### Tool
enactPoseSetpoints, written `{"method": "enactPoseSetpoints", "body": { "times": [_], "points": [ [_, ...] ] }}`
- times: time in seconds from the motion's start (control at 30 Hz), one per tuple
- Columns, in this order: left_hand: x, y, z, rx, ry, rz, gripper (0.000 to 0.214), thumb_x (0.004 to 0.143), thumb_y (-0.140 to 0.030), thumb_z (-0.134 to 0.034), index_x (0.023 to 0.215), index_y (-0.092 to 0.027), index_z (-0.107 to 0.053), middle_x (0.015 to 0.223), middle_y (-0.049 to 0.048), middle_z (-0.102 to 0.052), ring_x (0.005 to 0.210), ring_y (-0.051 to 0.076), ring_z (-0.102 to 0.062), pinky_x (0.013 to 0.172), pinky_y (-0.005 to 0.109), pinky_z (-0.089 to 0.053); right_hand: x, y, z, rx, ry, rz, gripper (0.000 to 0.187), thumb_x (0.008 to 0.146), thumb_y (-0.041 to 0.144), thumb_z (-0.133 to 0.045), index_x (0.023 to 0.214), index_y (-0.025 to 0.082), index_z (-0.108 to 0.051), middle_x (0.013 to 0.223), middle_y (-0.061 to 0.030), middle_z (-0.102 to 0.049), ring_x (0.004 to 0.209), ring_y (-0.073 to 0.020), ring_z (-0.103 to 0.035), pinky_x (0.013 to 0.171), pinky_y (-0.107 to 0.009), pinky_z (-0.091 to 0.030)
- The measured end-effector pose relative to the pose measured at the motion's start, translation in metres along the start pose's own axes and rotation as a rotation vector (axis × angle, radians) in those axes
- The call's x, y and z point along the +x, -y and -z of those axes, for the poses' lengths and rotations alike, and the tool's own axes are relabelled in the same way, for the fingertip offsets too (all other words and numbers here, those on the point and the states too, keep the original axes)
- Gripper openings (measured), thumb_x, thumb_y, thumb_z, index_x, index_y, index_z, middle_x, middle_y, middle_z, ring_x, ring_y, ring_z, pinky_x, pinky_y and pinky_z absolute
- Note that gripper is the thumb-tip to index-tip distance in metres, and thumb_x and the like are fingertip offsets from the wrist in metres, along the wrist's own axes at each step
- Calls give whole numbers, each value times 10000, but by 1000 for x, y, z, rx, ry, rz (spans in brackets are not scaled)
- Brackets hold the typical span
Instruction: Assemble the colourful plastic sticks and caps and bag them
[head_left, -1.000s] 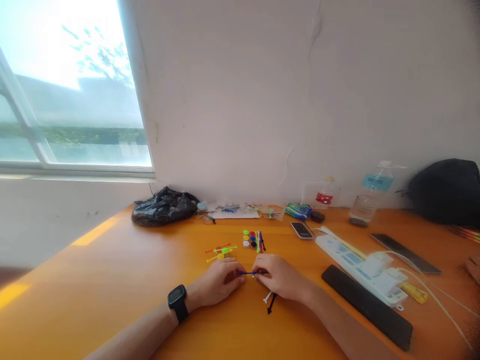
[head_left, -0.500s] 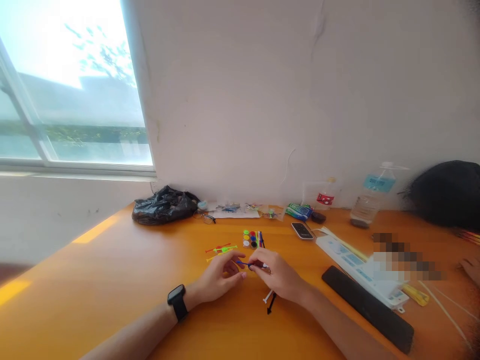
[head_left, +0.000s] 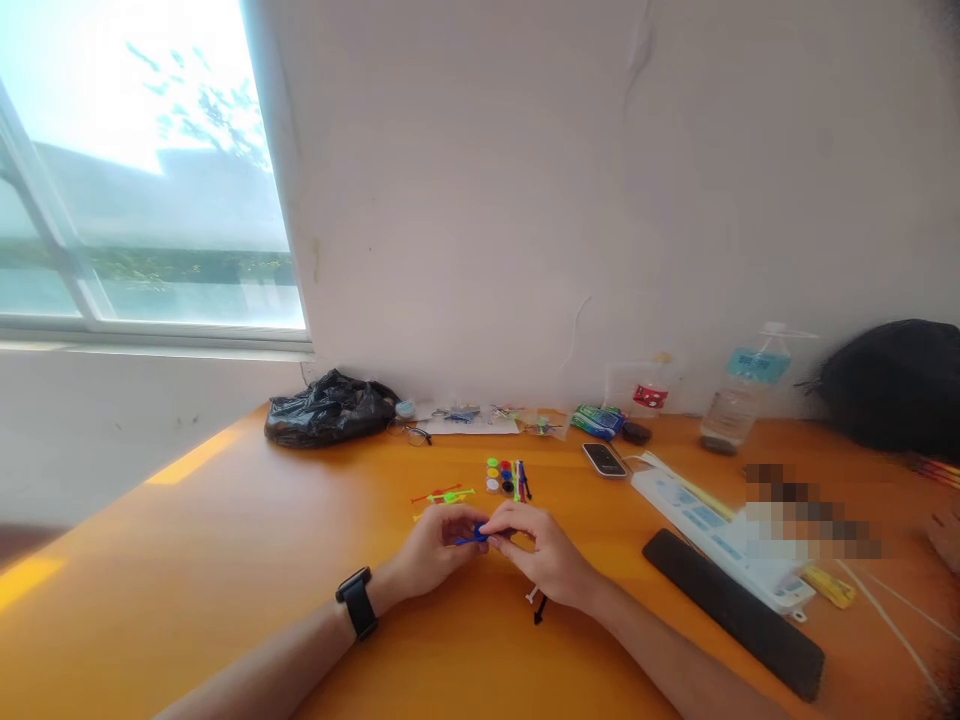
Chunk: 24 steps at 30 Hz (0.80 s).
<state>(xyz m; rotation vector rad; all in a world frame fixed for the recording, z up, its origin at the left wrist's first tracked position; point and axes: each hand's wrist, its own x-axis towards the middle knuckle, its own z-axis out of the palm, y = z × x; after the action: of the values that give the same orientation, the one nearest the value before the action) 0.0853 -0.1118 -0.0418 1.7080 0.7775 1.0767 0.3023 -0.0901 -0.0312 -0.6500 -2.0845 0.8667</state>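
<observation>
Close together above the table, my left hand (head_left: pixel 439 540) and my right hand (head_left: pixel 546 548) are both closed on a small blue plastic arrow piece (head_left: pixel 481 533) with a rounded middle. My fingertips hide part of it. Behind my left hand lie several thin arrow pieces in red, green and yellow (head_left: pixel 448 497). Just past the fingers, small round discs (head_left: pixel 493 474) in several colours sit in rows. Beside them stands a row of coloured arrow pieces (head_left: pixel 522 482). A black arrow piece (head_left: pixel 539 608) and a white one (head_left: pixel 532 594) stick out from beneath my right hand.
A black plastic bag (head_left: pixel 330 410), eyeglasses (head_left: pixel 417 435) and small clear packets (head_left: pixel 541 424) line the wall. On the right are a white device (head_left: pixel 604 460), a white power strip (head_left: pixel 697 530), a long black bar (head_left: pixel 735 610) and a bottle (head_left: pixel 735 410). Another person's hand (head_left: pixel 943 538) shows at the right edge.
My hands have come together. The blue arrow piece, held by my right hand before, has moved left and is now between both hands' fingers.
</observation>
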Motion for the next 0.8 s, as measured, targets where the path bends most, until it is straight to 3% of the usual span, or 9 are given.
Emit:
{"method": "enactPoseSetpoints", "body": {
  "times": [0.2, 0.43, 0.8],
  "points": [
    [-2, -1, -2, 9, 14, 5, 418, 869, -448, -820, 1161, -150, -791, 1148, 149, -778, 1057, 305, -733, 963, 412, -583, -1, -7, -1, -4, -19, -52, 62, 914, 244, -723, 900, 206, -770, 932, -44, -766, 896, -201, -705, 856, -309, -538],
    [-2, -5, -1, 137, -12, -57, 369, 974, -486, -682, 1147, -186, -809, 1102, 134, -782, 999, 270, -726, 902, 381, -599, -1, -10, 2, -56, -21, -140, 143, 952, 323, -690, 892, 195, -713, 833, -21, -714, 781, -179, -638, 733, -287, -498],
    [-4, -7, 0, 212, -5, -84, 311, 979, -380, -652, 1149, -155, -784, 1066, 143, -754, 966, 256, -715, 879, 364, -600, -3, -4, 2, -46, 56, -97, 133, 998, 308, -610, 943, 203, -669, 882, -19, -664, 816, -176, -595, 763, -291, -478]
  ]
}}
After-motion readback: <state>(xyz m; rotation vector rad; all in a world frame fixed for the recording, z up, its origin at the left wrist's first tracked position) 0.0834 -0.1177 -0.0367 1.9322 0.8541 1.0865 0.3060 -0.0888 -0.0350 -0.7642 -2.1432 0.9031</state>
